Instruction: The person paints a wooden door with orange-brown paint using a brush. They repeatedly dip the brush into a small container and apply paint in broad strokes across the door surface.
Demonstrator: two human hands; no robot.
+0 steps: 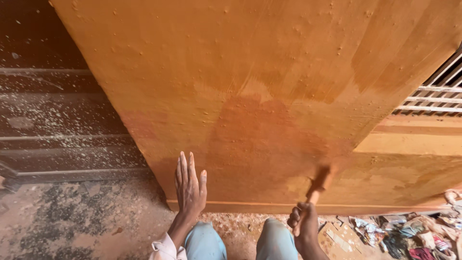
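Hands first: the left hand (190, 188) lies flat and released, fingers straight and together, palm pressed against the lower part of a large orange-brown wooden panel (250, 86) that stands upright on its edge. The right hand (303, 224) is clenched around the pale handle of a paintbrush (318, 182), whose blurred, stain-soaked bristles touch the panel just above and to the right of that fist. Directly above both hands spreads a darker reddish wet patch (260, 130) on the wood. Below the hands show two knees in light blue trousers (240, 243). Right of the right hand lies a heap of crumpled rags and scraps (409, 231). Left of the left hand runs speckled concrete floor (62, 212).
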